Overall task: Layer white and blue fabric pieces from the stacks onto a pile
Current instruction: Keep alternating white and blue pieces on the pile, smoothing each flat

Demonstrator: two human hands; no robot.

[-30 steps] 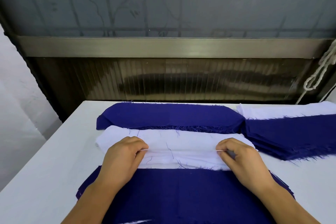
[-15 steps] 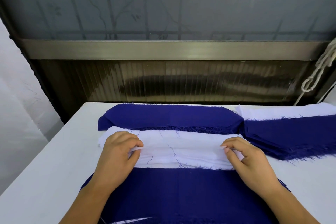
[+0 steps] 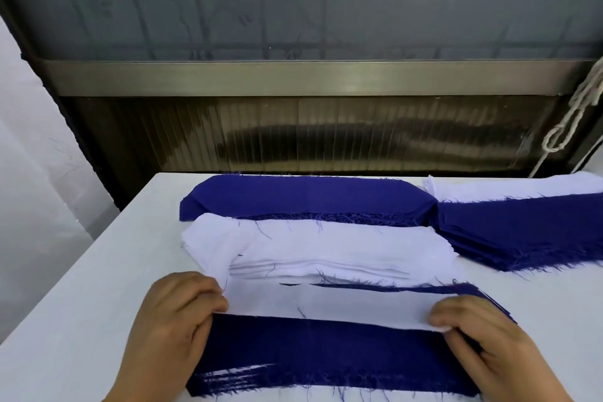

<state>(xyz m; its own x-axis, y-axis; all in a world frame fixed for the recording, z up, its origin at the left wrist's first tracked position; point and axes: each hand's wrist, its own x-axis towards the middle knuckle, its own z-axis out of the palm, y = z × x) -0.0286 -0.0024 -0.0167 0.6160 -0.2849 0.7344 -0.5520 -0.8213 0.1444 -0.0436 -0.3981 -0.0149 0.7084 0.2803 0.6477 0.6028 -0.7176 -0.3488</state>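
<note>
White fabric piece [image 3: 326, 303] is stretched across the far part of the near blue pile [image 3: 326, 356], held at both ends. Left hand [image 3: 176, 320] has its grip closed on the piece's left end, fingers curled; right hand [image 3: 483, 336] pinches the right end. Just beyond lies the white stack [image 3: 326, 245], then a blue stack [image 3: 306, 196]. More blue and white fabric [image 3: 522, 228] sits far right on the bench [image 3: 81, 303]
</note>
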